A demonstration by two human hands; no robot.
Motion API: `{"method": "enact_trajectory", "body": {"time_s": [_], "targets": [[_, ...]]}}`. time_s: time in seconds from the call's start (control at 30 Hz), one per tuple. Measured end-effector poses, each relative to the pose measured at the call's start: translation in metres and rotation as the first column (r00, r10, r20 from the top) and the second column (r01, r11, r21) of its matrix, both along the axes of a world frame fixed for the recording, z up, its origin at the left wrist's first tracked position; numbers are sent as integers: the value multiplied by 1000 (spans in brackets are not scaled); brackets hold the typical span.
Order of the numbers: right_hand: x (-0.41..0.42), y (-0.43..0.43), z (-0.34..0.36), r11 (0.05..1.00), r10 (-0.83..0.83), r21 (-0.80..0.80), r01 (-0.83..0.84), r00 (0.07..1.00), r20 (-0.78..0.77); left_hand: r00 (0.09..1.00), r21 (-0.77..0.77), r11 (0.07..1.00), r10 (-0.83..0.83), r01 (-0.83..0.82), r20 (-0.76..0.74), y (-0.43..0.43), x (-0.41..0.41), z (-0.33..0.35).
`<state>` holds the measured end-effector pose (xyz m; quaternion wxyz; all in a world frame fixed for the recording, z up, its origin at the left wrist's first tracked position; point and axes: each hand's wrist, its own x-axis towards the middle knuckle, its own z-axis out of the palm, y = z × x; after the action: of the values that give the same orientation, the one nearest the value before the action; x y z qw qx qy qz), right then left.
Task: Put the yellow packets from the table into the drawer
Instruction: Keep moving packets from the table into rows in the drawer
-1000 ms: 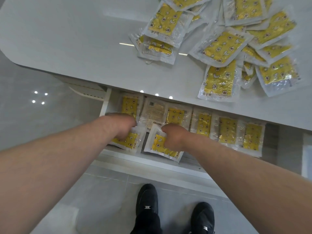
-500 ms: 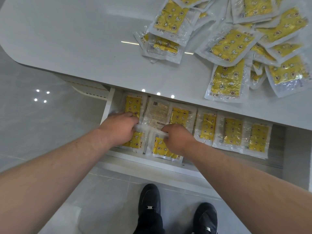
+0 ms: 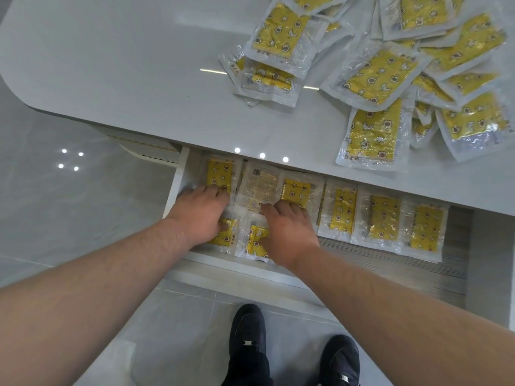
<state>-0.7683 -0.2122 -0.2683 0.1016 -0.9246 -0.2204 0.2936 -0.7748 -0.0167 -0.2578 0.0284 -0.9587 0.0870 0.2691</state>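
White tabletop carries a heap of yellow packets, the open drawer below holds more in 2 rows, and I see my left grip and right grip pressing flat-fingered on the near row.

Head cam, steep look-down, close over drawer.
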Motion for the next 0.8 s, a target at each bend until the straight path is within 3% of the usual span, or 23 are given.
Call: {"method": "enact_trajectory", "body": {"time_s": [0.13,0.3,0.67,0.8], "targets": [[-6,-12,0,988,75,124,-93,987,140,991,-84,988,-131,132,9,6,3,10],[-1,-25,-3,967,232,134,-217,967,-107,949,-120,984,-163,135,-268,7,4,8],[-2,-22,-12,983,121,157,-90,973,-199,967,-129,990,-78,47,-244,7,-3,0],[2,-24,-4,973,-50,198,121,943,-328,946,-196,977,12,-80,-324,7,1,7]]}}
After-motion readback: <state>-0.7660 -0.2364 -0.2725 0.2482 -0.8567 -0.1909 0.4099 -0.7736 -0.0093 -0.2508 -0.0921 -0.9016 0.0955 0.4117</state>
